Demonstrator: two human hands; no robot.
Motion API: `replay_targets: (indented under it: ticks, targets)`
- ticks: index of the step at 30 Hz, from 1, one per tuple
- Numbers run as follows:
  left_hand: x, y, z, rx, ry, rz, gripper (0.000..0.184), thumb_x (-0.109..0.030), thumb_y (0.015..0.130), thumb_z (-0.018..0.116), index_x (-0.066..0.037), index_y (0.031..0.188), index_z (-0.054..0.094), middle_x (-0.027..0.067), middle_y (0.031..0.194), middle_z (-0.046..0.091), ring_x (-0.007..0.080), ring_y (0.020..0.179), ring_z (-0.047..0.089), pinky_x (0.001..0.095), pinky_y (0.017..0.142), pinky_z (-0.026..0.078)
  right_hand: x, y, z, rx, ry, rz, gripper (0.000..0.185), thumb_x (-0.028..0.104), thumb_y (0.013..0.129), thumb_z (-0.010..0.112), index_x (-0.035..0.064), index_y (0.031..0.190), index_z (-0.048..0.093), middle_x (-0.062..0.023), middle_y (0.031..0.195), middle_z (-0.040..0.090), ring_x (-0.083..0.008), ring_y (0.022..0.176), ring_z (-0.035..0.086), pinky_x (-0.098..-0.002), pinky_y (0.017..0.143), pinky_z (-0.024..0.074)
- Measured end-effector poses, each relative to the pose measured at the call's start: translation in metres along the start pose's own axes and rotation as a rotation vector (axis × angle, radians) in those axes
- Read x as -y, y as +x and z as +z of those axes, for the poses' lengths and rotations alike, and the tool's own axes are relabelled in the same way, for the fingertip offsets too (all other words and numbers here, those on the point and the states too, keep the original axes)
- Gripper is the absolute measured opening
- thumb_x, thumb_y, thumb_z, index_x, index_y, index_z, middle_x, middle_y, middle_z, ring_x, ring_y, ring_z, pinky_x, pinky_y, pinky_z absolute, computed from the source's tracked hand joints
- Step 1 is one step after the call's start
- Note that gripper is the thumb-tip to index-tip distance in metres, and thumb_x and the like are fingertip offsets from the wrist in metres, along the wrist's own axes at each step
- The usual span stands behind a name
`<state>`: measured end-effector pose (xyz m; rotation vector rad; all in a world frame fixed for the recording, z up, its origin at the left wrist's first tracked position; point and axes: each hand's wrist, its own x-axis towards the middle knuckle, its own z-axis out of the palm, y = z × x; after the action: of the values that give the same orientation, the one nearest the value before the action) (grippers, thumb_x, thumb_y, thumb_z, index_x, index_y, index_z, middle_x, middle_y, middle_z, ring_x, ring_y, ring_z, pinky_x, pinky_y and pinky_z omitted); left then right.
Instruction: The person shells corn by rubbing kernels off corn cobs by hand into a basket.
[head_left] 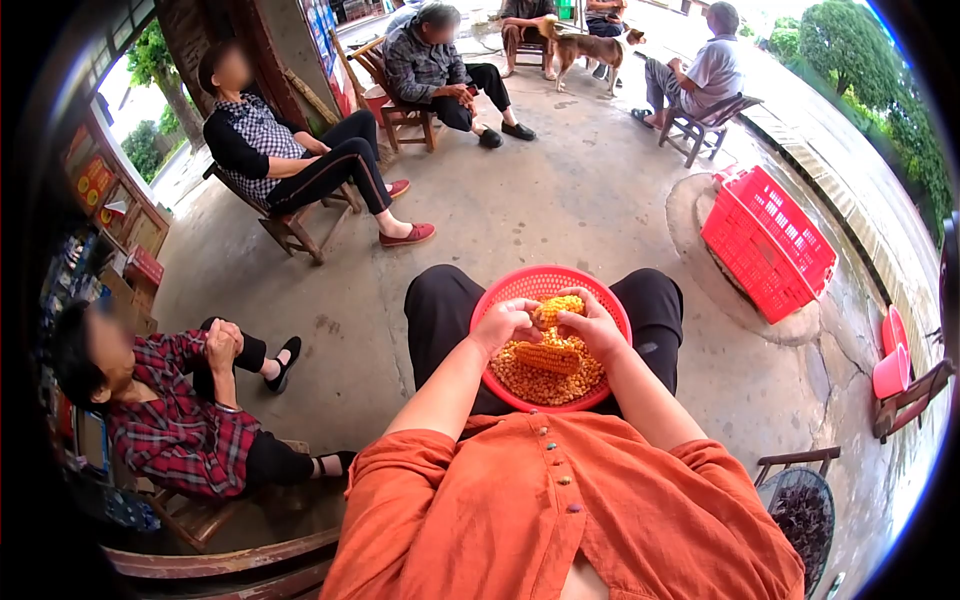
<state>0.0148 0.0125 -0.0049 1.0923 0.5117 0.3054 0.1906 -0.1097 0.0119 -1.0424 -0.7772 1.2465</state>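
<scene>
A red plastic basket [484, 302] with a perforated rim rests on my lap between my knees. Loose yellow corn kernels [545, 388] cover its bottom, and a corn cob [548, 357] lies on them. Above that, a second corn cob [560, 308] is held up between my two hands. My left hand [508, 325] has its fingers closed at the cob's left end. My right hand [594, 322] wraps around the right side, thumb pressed on the kernels.
Several people sit on low chairs around me, one in a plaid shirt [190, 425] close at my left. A red crate [768, 240] stands on the concrete floor at the right, with pink basins [891, 370] beyond. A dog [590, 50] stands far ahead.
</scene>
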Motion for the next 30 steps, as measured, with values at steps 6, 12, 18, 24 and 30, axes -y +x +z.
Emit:
replay_targets:
  ticks: [6,12,18,24,30]
  targets:
    - [-0.006,-0.005,0.004,0.007,-0.011,-0.003,0.032,-0.01,0.084,0.058,0.001,0.113,0.055,0.0085,0.096,0.062,0.0158,0.079,0.064,0.0294,0.075,0.055,0.001,0.001,-0.002,0.042,0.077,0.06,0.037,0.01,0.084,0.07,0.0084,0.115,0.051,-0.0031,0.093,0.061,-0.0102,0.071,0.059,-0.0225,0.064,0.0498]
    - [-0.006,-0.005,0.005,0.015,0.024,0.014,0.034,-0.01,0.082,0.062,-0.002,0.114,0.055,0.0068,0.096,0.063,0.0159,0.081,0.065,0.0309,0.078,0.055,0.003,-0.001,0.001,0.021,-0.004,0.027,0.037,0.011,0.084,0.07,0.0084,0.116,0.05,-0.0027,0.092,0.061,-0.0098,0.073,0.059,-0.0216,0.064,0.0498]
    - [-0.003,-0.003,0.002,0.017,0.053,0.017,0.036,-0.01,0.081,0.062,-0.001,0.115,0.054,0.0073,0.097,0.063,0.0162,0.081,0.065,0.0295,0.077,0.055,-0.004,0.003,-0.001,0.015,-0.078,-0.014,0.04,0.012,0.083,0.071,0.0081,0.116,0.049,-0.0026,0.091,0.061,-0.0098,0.076,0.06,-0.0223,0.066,0.051]
    - [-0.002,-0.003,0.004,-0.004,0.062,0.015,0.036,-0.007,0.08,0.057,-0.001,0.115,0.054,0.0086,0.098,0.063,0.0166,0.079,0.065,0.0284,0.074,0.055,-0.001,-0.001,0.004,-0.006,-0.276,-0.058,0.04,0.011,0.084,0.071,0.0079,0.117,0.049,-0.0043,0.094,0.061,-0.0118,0.081,0.062,-0.0246,0.07,0.0528]
    - [0.005,0.001,0.002,-0.029,0.124,0.018,0.035,-0.003,0.079,0.053,0.0,0.114,0.056,0.0079,0.098,0.063,0.0153,0.078,0.065,0.0277,0.071,0.055,-0.004,-0.001,0.005,-0.003,-0.403,-0.09,0.039,0.011,0.084,0.071,0.0077,0.116,0.049,-0.0045,0.092,0.062,-0.0112,0.08,0.062,-0.0253,0.07,0.0527]
